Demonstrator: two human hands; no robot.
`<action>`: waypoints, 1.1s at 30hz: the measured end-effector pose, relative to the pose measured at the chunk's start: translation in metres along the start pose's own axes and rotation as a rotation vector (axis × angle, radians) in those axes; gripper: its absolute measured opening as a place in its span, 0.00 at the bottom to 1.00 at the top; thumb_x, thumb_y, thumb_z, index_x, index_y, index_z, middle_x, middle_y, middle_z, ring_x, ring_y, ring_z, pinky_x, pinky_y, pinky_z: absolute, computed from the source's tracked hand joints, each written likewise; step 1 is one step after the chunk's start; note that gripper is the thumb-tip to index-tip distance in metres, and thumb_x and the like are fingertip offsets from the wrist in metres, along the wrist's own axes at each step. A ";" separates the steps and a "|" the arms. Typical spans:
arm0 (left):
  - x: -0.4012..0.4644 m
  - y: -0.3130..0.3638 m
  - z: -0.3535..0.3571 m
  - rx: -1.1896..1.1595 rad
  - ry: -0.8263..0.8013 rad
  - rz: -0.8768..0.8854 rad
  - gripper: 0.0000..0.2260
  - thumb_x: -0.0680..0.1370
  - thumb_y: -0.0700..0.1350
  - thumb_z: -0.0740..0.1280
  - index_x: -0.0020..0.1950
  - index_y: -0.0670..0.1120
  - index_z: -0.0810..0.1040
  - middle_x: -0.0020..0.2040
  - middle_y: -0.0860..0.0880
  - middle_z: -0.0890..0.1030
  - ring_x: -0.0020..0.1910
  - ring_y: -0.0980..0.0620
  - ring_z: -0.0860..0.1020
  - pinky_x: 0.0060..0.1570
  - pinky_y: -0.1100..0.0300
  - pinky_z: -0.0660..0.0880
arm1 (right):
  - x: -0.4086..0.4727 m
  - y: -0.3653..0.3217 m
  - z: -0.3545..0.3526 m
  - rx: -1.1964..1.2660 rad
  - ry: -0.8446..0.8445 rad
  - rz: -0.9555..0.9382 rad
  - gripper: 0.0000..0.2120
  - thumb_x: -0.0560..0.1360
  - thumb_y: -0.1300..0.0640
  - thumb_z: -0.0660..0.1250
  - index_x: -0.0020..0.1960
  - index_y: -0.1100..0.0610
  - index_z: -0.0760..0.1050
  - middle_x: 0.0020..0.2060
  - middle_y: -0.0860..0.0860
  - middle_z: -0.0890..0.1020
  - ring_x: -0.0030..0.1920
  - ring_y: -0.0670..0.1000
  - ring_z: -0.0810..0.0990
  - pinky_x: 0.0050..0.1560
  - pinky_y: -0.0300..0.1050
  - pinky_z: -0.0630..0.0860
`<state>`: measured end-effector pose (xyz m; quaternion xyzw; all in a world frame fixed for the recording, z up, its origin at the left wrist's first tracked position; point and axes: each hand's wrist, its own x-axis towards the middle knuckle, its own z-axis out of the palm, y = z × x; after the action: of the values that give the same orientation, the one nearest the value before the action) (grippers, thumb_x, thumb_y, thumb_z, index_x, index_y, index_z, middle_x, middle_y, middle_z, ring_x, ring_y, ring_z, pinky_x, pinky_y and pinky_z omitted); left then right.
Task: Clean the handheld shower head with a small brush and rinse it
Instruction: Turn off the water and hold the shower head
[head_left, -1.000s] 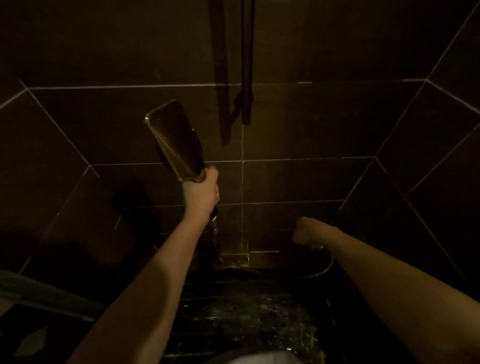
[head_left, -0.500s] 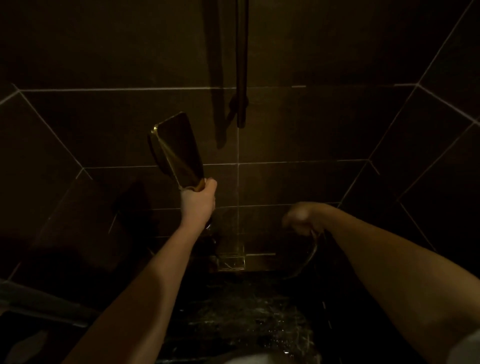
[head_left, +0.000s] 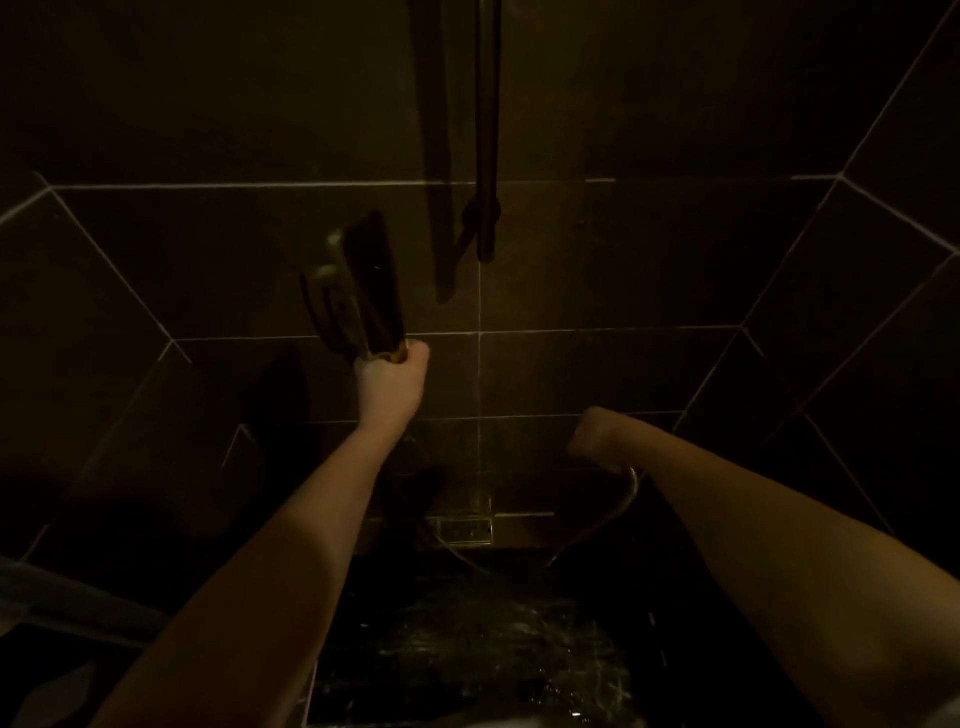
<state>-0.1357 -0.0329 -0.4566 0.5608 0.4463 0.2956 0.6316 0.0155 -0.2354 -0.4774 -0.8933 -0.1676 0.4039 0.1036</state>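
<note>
My left hand (head_left: 390, 385) is raised in front of the tiled wall and grips the handle of the handheld shower head (head_left: 373, 288). The head is a flat, gold-tinted rectangle that points upward, turned nearly edge-on to me. Lower and to the right, my right hand (head_left: 592, 434) is curled into a fist at the top of the metal shower hose (head_left: 629, 491), which hangs in a loop from under it toward the floor. No small brush shows in this dim view.
A vertical shower rail (head_left: 487, 130) runs down the dark tiled back wall (head_left: 649, 260). A small square drain (head_left: 465, 530) sits at the wall's foot. The dark floor (head_left: 467, 649) below is wet. Tiled side walls close in left and right.
My left hand has twisted the shower head from face-on to nearly edge-on. My right hand rose and swung left with the hose, then settled back lower.
</note>
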 end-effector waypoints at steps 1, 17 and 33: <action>0.002 0.000 -0.001 -0.015 0.014 -0.003 0.06 0.78 0.47 0.69 0.51 0.47 0.74 0.31 0.53 0.73 0.28 0.55 0.73 0.27 0.61 0.70 | -0.003 -0.001 0.001 -0.034 -0.011 -0.003 0.05 0.78 0.58 0.66 0.43 0.57 0.75 0.38 0.54 0.79 0.36 0.51 0.77 0.37 0.43 0.73; -0.003 -0.018 -0.001 0.206 0.007 -0.030 0.06 0.81 0.46 0.67 0.49 0.44 0.75 0.33 0.49 0.73 0.30 0.52 0.74 0.28 0.58 0.71 | -0.010 -0.016 -0.002 0.064 0.042 -0.146 0.04 0.78 0.58 0.66 0.50 0.56 0.78 0.47 0.54 0.81 0.46 0.53 0.81 0.40 0.44 0.77; -0.019 0.189 0.036 0.173 -0.485 0.331 0.14 0.86 0.48 0.56 0.41 0.49 0.70 0.34 0.50 0.69 0.33 0.52 0.70 0.41 0.55 0.69 | -0.101 -0.117 -0.193 0.436 0.538 -0.561 0.08 0.80 0.55 0.63 0.46 0.58 0.75 0.34 0.52 0.74 0.32 0.49 0.73 0.34 0.45 0.71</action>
<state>-0.0876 -0.0285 -0.2695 0.7320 0.2085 0.2127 0.6128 0.0737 -0.1756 -0.2441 -0.8438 -0.2816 0.1393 0.4351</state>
